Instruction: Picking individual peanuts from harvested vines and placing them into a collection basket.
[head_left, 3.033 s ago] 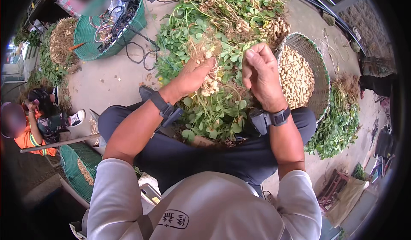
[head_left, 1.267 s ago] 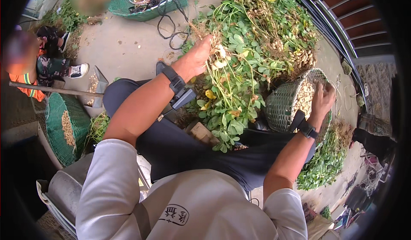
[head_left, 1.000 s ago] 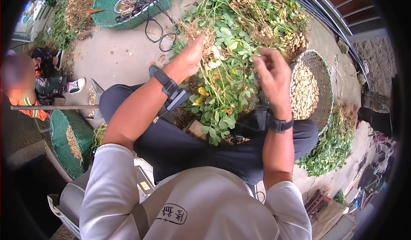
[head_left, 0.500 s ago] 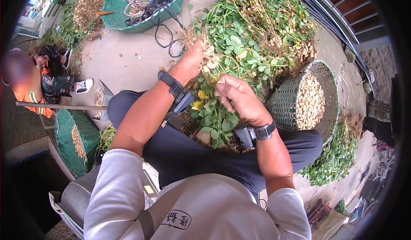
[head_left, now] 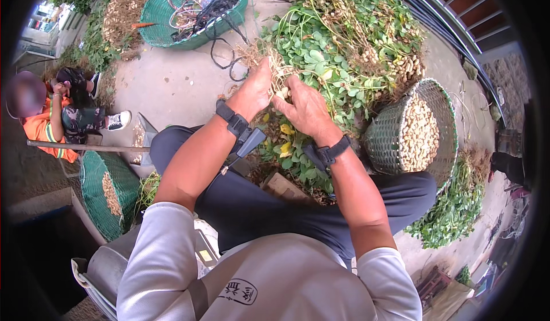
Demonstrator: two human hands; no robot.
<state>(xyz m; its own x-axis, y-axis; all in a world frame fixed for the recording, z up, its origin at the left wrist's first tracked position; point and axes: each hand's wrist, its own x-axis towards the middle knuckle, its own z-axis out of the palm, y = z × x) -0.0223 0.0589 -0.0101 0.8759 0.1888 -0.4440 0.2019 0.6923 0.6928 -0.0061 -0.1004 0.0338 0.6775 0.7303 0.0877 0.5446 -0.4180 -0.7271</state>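
Observation:
My left hand (head_left: 255, 93) is closed round a peanut plant (head_left: 264, 53) near its pale, stringy roots. The plant's green and yellow leaves (head_left: 286, 148) hang below my wrists, over my lap. Against the root end, close to my left fingers, my right hand (head_left: 308, 110) is closed on pale peanut pods, its fingertips partly hidden. To the right, a tilted green woven basket (head_left: 382, 133) holds many picked peanuts (head_left: 417, 138). A large heap of peanut plants (head_left: 332, 57) lies just beyond my hands.
A green basket (head_left: 197, 37) with cables stands far left. Another green basket (head_left: 103, 206) holding some peanuts is at left, near a pole (head_left: 91, 147). A person in orange (head_left: 48, 123) sits at the left. More plants (head_left: 450, 215) lie right of my knee; a wooden block (head_left: 286, 188) is between my legs.
My right hand has moved up and left from the stems to the pods beside my left hand. The leaves hang slightly lower and farther forward; my left hand keeps its hold.

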